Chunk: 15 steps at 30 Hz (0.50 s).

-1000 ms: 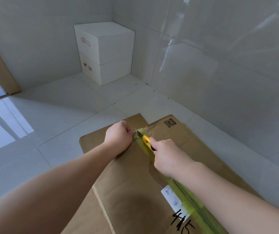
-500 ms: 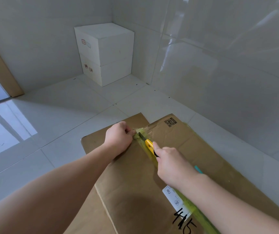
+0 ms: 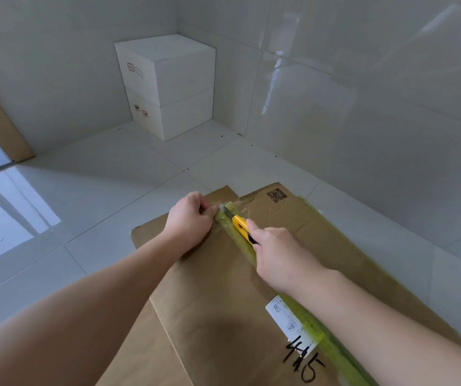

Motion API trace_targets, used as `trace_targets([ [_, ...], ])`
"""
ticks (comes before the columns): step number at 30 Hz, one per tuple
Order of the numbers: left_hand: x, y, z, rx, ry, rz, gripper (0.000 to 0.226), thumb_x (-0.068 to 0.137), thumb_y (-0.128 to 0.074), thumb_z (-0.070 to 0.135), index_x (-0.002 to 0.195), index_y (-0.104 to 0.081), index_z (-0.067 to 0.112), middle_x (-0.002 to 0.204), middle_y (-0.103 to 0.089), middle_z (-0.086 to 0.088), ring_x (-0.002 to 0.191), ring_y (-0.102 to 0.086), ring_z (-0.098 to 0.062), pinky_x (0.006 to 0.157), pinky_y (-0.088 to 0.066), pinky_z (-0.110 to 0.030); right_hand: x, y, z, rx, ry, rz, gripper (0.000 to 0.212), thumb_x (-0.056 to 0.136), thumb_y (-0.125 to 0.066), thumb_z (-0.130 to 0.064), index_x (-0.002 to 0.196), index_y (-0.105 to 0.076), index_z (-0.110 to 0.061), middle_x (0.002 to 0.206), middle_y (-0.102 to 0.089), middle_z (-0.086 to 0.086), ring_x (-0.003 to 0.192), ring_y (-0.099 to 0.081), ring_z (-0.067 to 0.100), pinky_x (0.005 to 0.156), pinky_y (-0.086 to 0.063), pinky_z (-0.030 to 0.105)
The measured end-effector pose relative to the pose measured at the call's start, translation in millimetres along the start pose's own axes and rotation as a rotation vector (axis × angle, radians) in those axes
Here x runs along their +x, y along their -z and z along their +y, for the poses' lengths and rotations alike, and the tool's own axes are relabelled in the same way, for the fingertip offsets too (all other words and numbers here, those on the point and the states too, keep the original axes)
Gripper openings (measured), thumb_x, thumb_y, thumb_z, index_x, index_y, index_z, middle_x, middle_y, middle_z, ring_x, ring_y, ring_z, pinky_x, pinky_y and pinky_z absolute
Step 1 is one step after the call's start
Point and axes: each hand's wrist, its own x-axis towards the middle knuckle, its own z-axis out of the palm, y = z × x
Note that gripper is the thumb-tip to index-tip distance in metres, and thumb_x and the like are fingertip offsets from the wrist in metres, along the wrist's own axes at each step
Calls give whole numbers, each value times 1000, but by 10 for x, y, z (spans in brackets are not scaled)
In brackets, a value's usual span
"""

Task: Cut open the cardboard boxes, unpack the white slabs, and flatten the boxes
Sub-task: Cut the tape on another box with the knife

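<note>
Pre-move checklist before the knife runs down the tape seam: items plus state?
1. Right hand grips yellow knife: ok.
2. Blade on the green tape seam at the far end of the cardboard box: ok.
3. Left hand pinches tape end, right beside the blade tip: not ok, very close.
4. Right forearm lies over the seam on the near side: not ok if cutting toward the body.
5. Blade depth into the box: cannot tell.
6. White label straddles seam ahead: ok, cuttable.
</note>
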Motion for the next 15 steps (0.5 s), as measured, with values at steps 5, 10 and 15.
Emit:
trace_targets([
  [5,-55,5,9,7,-11,28,21,89,-59,32,76,-51,17,70,-55,3,66,-49,-10,54,-37,-24,-113,136,-82,-57,-20,-57,65,91,-42,-4,152,-21,-19,111,-55,5,97,-56,23,76,-49,31],
  [10,-99,18,5,0,-13,69,21,89,-59,30,74,-49,18,68,-54,3,64,-48,-10,52,-35,-26,-225,211,-226,-211,-5,-54,73,86,-37,2,152,-12,-15,110,-52,7,80,-41,21,68,-38,29],
  [15,-96,24,8,1,-1,71,20,89,-59,28,74,-50,17,68,-54,3,64,-48,-9,52,-35,-24,-218,151,-270,-228,-7,-70,70,88,-37,1,152,-12,-13,114,-53,10,94,-54,27,72,-39,30],
])
